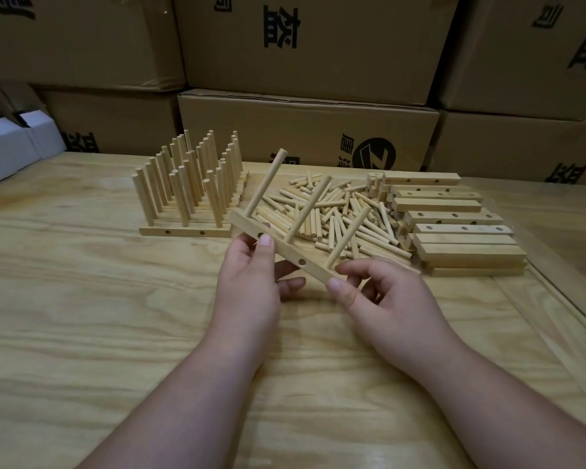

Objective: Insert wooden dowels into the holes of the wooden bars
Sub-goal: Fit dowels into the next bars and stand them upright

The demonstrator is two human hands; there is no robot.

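I hold a wooden bar (286, 253) tilted above the table, with three dowels standing out of its top face. My left hand (251, 282) pinches the bar's left part, thumb on its holed side. My right hand (383, 299) grips the bar's right end, thumb on the front. Behind the bar lies a loose pile of dowels (339, 214). Bare bars with holes (454, 225) are stacked to the right of the pile. Finished bars with upright dowels (186, 191) stand in rows at the back left.
The work surface is a pale wooden table (115, 316) with a raised edge strip on the right (562, 299). Brown cardboard boxes (305, 130) are stacked along the back. White folded cartons (11, 143) sit at the far left.
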